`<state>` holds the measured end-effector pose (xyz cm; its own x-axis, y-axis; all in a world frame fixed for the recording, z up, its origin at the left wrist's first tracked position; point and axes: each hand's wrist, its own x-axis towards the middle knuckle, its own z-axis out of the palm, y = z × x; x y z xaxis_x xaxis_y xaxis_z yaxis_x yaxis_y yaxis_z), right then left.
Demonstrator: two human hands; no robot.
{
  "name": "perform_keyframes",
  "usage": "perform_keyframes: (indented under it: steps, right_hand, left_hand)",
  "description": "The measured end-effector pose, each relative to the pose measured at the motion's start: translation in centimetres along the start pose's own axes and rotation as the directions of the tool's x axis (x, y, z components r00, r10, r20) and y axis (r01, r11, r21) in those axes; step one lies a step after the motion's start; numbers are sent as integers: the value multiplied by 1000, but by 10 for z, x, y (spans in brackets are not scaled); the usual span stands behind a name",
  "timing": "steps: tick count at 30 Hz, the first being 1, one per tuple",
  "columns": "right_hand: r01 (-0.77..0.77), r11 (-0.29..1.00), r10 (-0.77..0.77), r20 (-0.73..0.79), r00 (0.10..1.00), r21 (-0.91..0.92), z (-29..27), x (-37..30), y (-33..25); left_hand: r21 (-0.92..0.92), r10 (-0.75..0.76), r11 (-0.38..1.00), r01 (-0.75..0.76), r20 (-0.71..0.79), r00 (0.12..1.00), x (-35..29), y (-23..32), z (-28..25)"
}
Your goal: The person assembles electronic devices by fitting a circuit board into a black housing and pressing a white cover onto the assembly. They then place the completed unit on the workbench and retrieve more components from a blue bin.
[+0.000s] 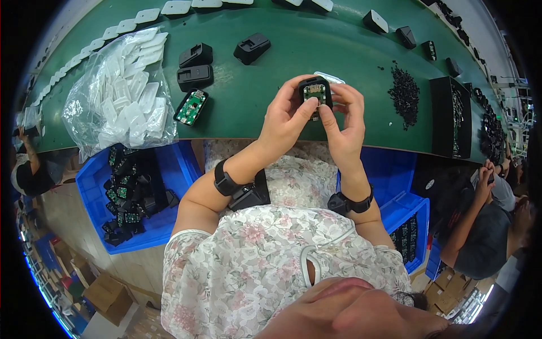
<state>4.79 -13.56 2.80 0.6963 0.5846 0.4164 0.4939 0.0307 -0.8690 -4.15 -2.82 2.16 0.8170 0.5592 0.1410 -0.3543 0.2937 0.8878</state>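
Between my two hands, above the near edge of the bench, is a small black plastic housing (324,83) with a green circuit board (314,90) in it. My left hand (288,113) grips its left side, the thumb on the board. On the other side my right hand (345,120) is closed around the housing, its thumb near the lower end of the board. A white flat plate (329,77) shows partly behind my fingers; I cannot tell whether it is held. To the left lies another black housing with its green board (192,107) facing up.
Black housings (195,77) stand left of my hands on the green bench (237,107). A clear bag of white covers (132,104) lies farther left. Small black parts (404,96) are heaped near a black box (450,118) at right. Blue bins (152,234) sit below; co-workers (480,231) flank.
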Motion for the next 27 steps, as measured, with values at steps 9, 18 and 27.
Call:
perform_keyframes:
  steps: [9, 18, 27]
  right_hand:
    - [89, 989, -84, 48, 995, -118, 2, -1, -4]
    - [-16, 999, 11, 152, 988, 29, -20, 12, -4]
    - [-16, 998, 24, 146, 989, -56, -20, 9, -29]
  left_hand:
    - [-20, -14, 1000, 14, -25, 1000, 0, -10, -2]
    - [99, -52, 994, 46, 58, 997, -2, -2, 1]
    - [23, -48, 999, 47, 56, 997, -2, -4, 2]
